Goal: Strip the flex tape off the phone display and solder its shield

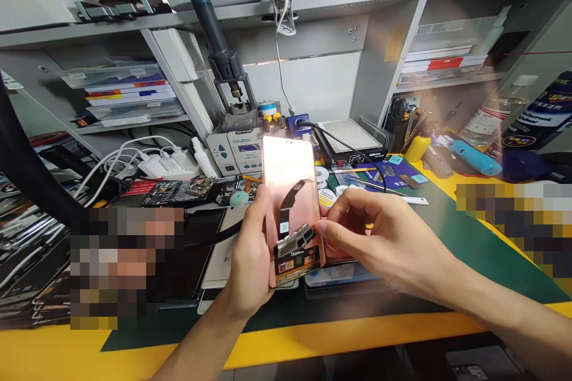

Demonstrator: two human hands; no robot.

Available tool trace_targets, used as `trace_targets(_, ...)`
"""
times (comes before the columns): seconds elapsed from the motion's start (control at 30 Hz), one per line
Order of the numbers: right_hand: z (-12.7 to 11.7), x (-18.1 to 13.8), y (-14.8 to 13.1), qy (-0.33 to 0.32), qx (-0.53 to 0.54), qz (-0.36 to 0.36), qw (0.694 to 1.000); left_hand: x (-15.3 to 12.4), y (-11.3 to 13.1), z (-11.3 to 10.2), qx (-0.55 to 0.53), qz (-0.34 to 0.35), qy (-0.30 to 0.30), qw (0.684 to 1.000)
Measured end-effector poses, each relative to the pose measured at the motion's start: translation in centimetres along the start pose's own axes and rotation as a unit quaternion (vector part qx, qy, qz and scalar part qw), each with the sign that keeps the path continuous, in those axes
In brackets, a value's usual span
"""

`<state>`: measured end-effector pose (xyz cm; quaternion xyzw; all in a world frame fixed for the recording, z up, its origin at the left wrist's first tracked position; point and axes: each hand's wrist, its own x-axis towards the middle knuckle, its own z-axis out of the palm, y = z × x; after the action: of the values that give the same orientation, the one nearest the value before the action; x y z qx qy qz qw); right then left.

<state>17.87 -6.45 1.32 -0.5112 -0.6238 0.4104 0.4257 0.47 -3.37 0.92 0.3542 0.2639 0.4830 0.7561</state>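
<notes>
My left hand (pixel 248 253) is wrapped round the left edge of a phone screen panel (pixel 288 169), holding it upright above the bench with its copper-pink back facing me. A black flex cable (pixel 292 202) runs down the back to a metal connector piece (pixel 295 239). My right hand (pixel 379 238) comes in from the right, its thumb and forefinger pinched at the panel's right edge beside that connector. Below the panel, a light phone body (pixel 223 262) lies flat on the mat.
A green mat (pixel 469 250) with yellow border covers the bench. Circuit boards (pixel 179 190), a soldering station (pixel 236 149), white chargers (pixel 156 164), a heating plate (pixel 348 137), tool cup (pixel 400 122) and bottles (pixel 491 119) crowd the back. Stacked phone parts (pixel 27 268) lie at the left.
</notes>
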Motion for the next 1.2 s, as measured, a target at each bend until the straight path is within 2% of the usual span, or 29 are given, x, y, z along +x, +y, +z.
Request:
trace_targets(0.1, 0.08, -0.09, 0.1, 0.004, -0.004, 0.02, 1.0, 0.28, 0.37, 0.38, -0.016, -0.006, -0.001, 1.0)
trace_targets(0.23, 0.38, 0.02, 0.49, 0.031, -0.041, 0.007, 0.999, 0.41, 0.34, 0.74, -0.035, -0.01, -0.004, 0.999)
trace_targets(0.33, 0.59, 0.21, 0.74, 0.037, -0.027, 0.014, 0.999, 0.36, 0.17, 0.72, -0.041, -0.014, -0.002, 0.999)
trace_targets(0.63, 0.2, 0.47, 0.37, 0.023, 0.039, 0.086, 0.995, 0.24, 0.01, 0.53, -0.042, -0.028, 0.003, 0.999)
trace_targets(0.87, -0.2, 0.86, -0.05, -0.023, 0.108, 0.135, 0.985, 0.28, 0.02, 0.4, -0.038, -0.034, -0.027, 0.998)
trace_targets(1.07, 0.2, 0.68, 0.0, 0.0, 0.085, 0.1, 0.991, 0.48, 0.2, 0.8, -0.039, -0.026, -0.013, 0.999)
trace_targets(1.2, 0.43, 0.69, -0.04, -0.018, 0.11, 0.093, 0.989, 0.49, 0.22, 1.0, -0.035, -0.02, -0.028, 0.999)
